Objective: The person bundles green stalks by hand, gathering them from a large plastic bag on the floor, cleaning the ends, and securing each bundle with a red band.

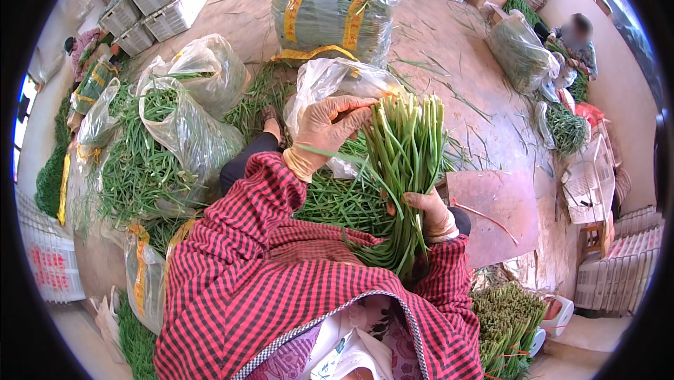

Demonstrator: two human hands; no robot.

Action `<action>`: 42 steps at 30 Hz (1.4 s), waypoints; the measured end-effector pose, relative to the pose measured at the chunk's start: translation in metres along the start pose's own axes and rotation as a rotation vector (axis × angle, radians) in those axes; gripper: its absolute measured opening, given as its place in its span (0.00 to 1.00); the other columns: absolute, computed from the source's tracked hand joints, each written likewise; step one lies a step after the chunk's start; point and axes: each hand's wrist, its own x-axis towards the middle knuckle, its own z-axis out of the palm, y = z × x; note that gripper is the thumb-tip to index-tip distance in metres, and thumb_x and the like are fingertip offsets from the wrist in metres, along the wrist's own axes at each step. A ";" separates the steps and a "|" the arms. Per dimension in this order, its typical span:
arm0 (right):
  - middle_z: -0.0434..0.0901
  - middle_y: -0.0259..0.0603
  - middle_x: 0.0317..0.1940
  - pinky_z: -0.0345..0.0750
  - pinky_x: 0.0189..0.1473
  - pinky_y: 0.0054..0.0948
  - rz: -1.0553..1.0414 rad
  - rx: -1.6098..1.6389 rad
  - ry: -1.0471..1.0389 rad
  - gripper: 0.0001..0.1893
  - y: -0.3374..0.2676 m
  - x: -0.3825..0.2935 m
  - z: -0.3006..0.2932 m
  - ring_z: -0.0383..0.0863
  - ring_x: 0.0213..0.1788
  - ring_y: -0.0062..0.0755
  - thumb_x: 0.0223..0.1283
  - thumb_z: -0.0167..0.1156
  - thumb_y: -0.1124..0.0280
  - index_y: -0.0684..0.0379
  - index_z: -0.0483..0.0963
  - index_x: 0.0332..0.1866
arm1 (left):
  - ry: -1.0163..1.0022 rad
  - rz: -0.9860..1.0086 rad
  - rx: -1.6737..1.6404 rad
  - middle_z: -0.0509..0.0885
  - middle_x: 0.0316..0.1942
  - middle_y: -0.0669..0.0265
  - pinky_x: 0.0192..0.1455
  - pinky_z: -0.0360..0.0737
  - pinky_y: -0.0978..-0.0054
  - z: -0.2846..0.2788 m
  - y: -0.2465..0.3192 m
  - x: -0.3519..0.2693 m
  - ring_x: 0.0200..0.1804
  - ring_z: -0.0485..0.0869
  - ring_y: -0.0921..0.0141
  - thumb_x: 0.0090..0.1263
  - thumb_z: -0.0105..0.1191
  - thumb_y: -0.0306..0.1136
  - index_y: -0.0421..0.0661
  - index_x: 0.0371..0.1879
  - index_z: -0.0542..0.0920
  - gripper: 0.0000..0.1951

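My right hand (429, 210), in a thin glove, is closed around the middle of a bunch of long green leafy stalks (405, 143), which look like garlic chives. The pale cut ends point up and the leaves hang down over my lap. My left hand (334, 127), also gloved, is at the upper left edge of the bunch, thumb and forefinger pinched together near the cut ends. A loose leaf crosses below those fingers; whether they grip it is hard to tell. More loose green leaves (342, 201) lie across my lap beneath the bunch.
Clear plastic bags of greens (195, 132) stand at the left, and a large strapped bale (326, 16) ahead. A flat board (492, 211) with a red tie (484, 219) lies at the right, above stacked bunches (505, 322). Plastic crates (168, 6) and two other people are farther off.
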 end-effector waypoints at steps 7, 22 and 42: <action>0.81 0.38 0.34 0.77 0.37 0.25 0.060 -0.120 -0.050 0.20 0.001 -0.007 -0.003 0.80 0.32 0.28 0.51 0.65 0.70 0.64 0.73 0.50 | 0.331 0.115 -0.118 0.80 0.27 0.73 0.27 0.70 0.88 -0.044 0.020 0.017 0.25 0.73 0.84 0.73 0.51 0.31 0.41 0.40 0.81 0.08; 0.79 0.32 0.47 0.72 0.53 0.26 0.174 -0.186 0.047 0.26 0.003 -0.004 0.016 0.76 0.47 0.25 0.49 0.65 0.77 0.62 0.71 0.58 | -0.286 -0.140 0.136 0.85 0.36 0.69 0.44 0.76 0.82 -0.035 0.032 0.009 0.38 0.80 0.81 0.61 0.64 0.30 0.40 0.41 0.84 0.11; 0.81 0.43 0.38 0.80 0.37 0.29 0.035 0.022 0.113 0.32 0.001 -0.017 0.004 0.82 0.33 0.33 0.45 0.69 0.53 0.64 0.72 0.52 | -0.012 -0.298 1.259 0.75 0.59 0.62 0.65 0.67 0.68 -0.130 -0.031 -0.029 0.61 0.73 0.64 0.55 0.61 0.57 0.48 0.54 0.79 0.32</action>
